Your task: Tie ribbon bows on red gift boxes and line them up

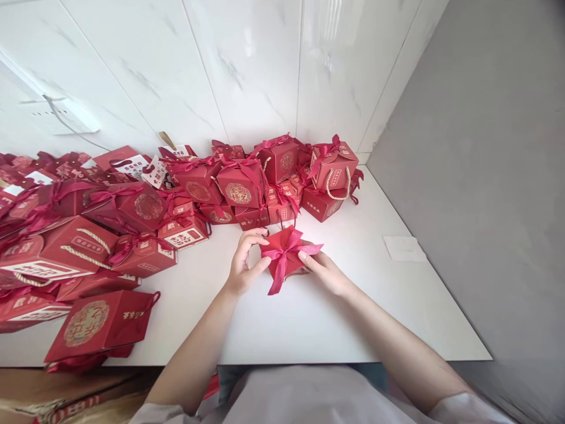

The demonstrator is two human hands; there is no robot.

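Observation:
A small red gift box stands on the white table in front of me, topped by a pink-red ribbon tied in a bow. A twisted cord handle shows at its near right side. My left hand curls around the box's left side, with the thumb at the near left edge and the fingertips at the back left corner. On the opposite side, my right hand grips the box with its thumb on the bow's right part. The right fingers are mostly hidden behind the box and ribbon.
Many red ribboned gift boxes are piled along the marble-patterned wall and down the left. One box lies near the table's front edge. White paper lies at right, beside a grey wall.

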